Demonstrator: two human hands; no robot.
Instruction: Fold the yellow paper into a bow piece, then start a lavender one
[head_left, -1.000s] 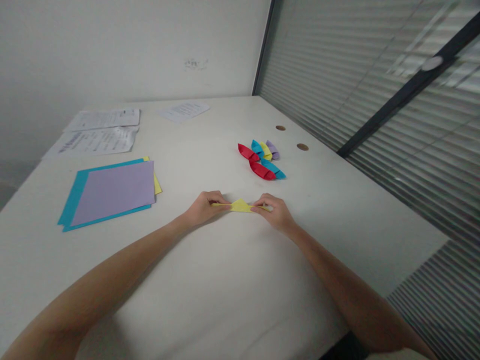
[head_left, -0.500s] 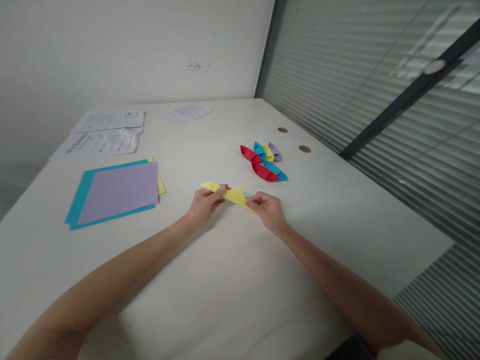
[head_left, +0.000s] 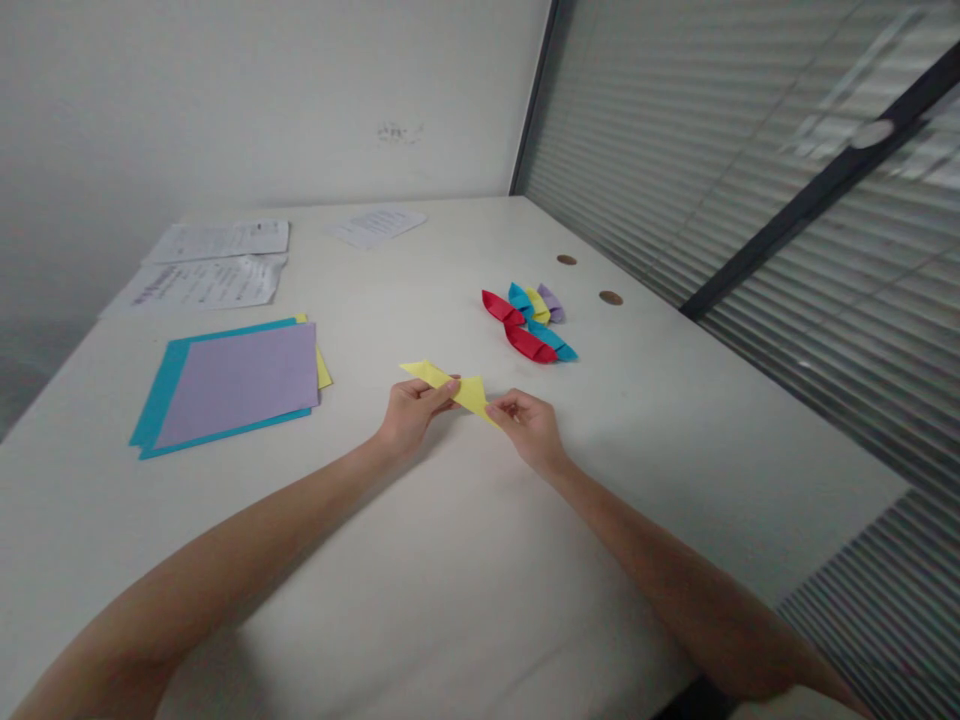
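Observation:
A yellow folded paper (head_left: 471, 393) is held a little above the white table between both hands. My left hand (head_left: 411, 410) pinches it near the middle, thumb on top and fingers beneath. A pointed end of the paper sticks out past that hand to the upper left. At the lower right end, my right hand (head_left: 529, 425) grips the paper's tip between thumb and fingers. Beyond the hands, slightly right, lie several folded paper boats, among them a red boat (head_left: 529, 344), a blue boat (head_left: 553, 340) and a purple boat (head_left: 551, 302).
On the left lies a stack of purple paper (head_left: 240, 385), blue paper (head_left: 161, 390) and yellow paper (head_left: 324, 372). Printed sheets (head_left: 202, 283) rest behind it, with another sheet (head_left: 379, 226) at the back. Window blinds (head_left: 712, 150) border the table's right side.
My right hand has shifted slightly left along with the paper's end. My left thumb lies a little further over the paper. The other things stay where they were.

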